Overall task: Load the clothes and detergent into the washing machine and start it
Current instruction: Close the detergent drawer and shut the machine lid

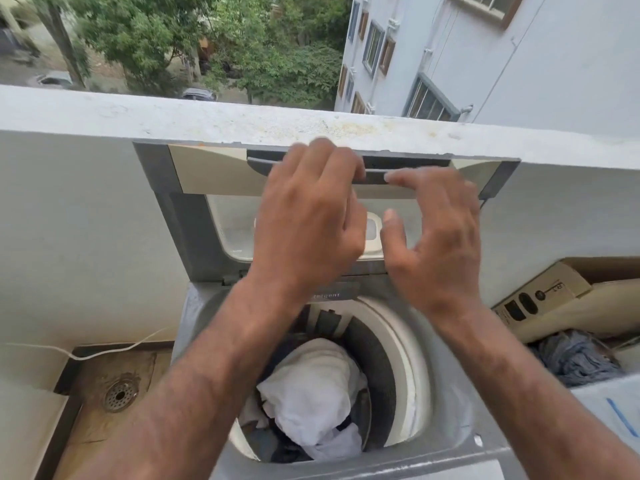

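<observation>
A grey top-loading washing machine (194,327) stands below me with its lid (187,216) raised upright against the balcony wall. White and dark clothes (311,396) fill the drum. My left hand (308,220) reaches up to the lid's top edge, fingers curled over the dark handle strip (415,168). My right hand (440,244) hovers beside it, fingers spread, fingertips near the same strip, holding nothing. A flap marked "detergent" (332,295) sits at the drum's rear rim. I see no detergent container.
The balcony parapet (138,116) runs just behind the lid. A floor drain (120,394) and a white cable (104,353) lie to the left. A cardboard box (554,306) and a grey cloth (575,358) sit to the right.
</observation>
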Demonstrator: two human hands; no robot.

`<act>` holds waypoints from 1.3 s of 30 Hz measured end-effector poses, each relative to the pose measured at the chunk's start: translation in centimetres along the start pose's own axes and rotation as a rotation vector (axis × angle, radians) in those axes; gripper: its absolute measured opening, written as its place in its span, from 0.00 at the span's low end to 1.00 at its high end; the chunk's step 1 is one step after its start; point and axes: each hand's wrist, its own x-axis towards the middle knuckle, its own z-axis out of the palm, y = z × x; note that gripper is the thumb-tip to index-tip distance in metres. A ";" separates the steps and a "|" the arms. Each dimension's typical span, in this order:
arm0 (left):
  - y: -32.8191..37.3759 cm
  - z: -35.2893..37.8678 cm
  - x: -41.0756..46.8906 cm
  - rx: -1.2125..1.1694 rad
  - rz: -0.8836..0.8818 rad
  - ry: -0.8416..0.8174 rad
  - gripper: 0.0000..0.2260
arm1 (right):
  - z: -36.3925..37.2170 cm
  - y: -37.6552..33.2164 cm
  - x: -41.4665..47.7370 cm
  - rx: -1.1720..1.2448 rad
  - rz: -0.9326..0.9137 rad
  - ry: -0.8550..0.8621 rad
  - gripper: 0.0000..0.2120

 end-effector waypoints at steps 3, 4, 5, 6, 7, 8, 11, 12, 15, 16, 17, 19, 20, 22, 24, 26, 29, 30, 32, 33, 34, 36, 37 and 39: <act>-1.0 0.3 2.0 0.227 -0.009 -0.100 0.11 | 0.0 0.3 2.1 -0.113 -0.002 -0.105 0.20; -1.5 0.8 2.2 0.268 -0.024 -0.161 0.11 | 0.3 0.5 2.5 -0.138 0.006 -0.158 0.20; -1.9 1.3 2.1 0.297 -0.026 -0.206 0.12 | 0.5 0.7 2.7 -0.161 0.011 -0.209 0.20; -2.3 1.8 1.9 0.326 -0.020 -0.231 0.12 | 0.8 0.9 2.9 -0.187 0.013 -0.250 0.20; -2.5 2.2 1.6 0.352 -0.011 -0.239 0.13 | 1.0 1.2 3.0 -0.215 0.009 -0.275 0.19; -2.7 2.6 1.4 0.367 -0.007 -0.233 0.13 | 1.2 1.4 3.0 -0.242 0.004 -0.291 0.19; -2.7 3.3 1.2 0.365 -0.025 -0.201 0.15 | 1.5 1.6 3.4 -0.288 -0.003 -0.322 0.18; -2.6 3.4 1.2 0.372 -0.032 -0.200 0.15 | 1.6 1.5 3.5 -0.295 -0.005 -0.333 0.18; -2.6 3.8 1.2 0.374 -0.046 -0.207 0.13 | 1.8 1.6 3.8 -0.292 -0.013 -0.355 0.16; -2.6 3.9 1.2 0.365 -0.051 -0.208 0.13 | 1.8 1.7 4.0 -0.287 -0.012 -0.365 0.15; -2.5 3.9 1.2 0.357 -0.054 -0.211 0.12 | 1.7 1.8 4.2 -0.283 -0.011 -0.379 0.15; -2.4 3.7 1.3 0.349 -0.061 -0.225 0.10 | 1.6 1.8 4.3 -0.279 -0.014 -0.402 0.13; -2.2 3.6 1.3 0.345 -0.064 -0.233 0.09 | 1.4 1.8 4.3 -0.279 -0.021 -0.408 0.13; -1.9 3.4 1.3 0.346 -0.069 -0.248 0.07 | 1.1 1.9 4.2 -0.280 -0.037 -0.420 0.12; -1.6 3.1 1.0 0.357 -0.064 -0.254 0.07 | 0.8 2.0 3.9 -0.275 -0.055 -0.418 0.12; -1.3 2.7 0.7 0.362 -0.053 -0.251 0.07 | 0.5 2.1 3.6 -0.272 -0.068 -0.411 0.12; -0.8 2.2 0.1 0.357 -0.037 -0.239 0.09 | 0.0 2.1 2.9 -0.270 -0.088 -0.386 0.12; -0.5 2.0 -0.1 0.354 -0.034 -0.237 0.09 | -0.2 2.1 2.6 -0.266 -0.095 -0.372 0.12; 0.0 1.6 -0.6 0.351 -0.032 -0.237 0.10 | -0.7 2.0 2.1 -0.258 -0.110 -0.352 0.13; 0.2 1.5 -0.9 0.352 -0.032 -0.235 0.10 | -0.9 2.0 1.8 -0.253 -0.117 -0.345 0.13; 0.5 1.3 -1.3 0.353 -0.032 -0.230 0.10 | -1.2 1.9 1.4 -0.250 -0.124 -0.341 0.13; 1.0 0.9 -2.0 0.361 -0.031 -0.223 0.09 | -1.7 1.9 0.7 -0.242 -0.139 -0.337 0.11; 1.3 0.7 -2.4 0.368 -0.030 -0.227 0.09 | -1.9 1.8 0.2 -0.239 -0.147 -0.331 0.11; 1.9 0.2 -3.3 0.379 -0.031 -0.229 0.09 | -2.4 1.6 -0.7 -0.239 -0.157 -0.317 0.10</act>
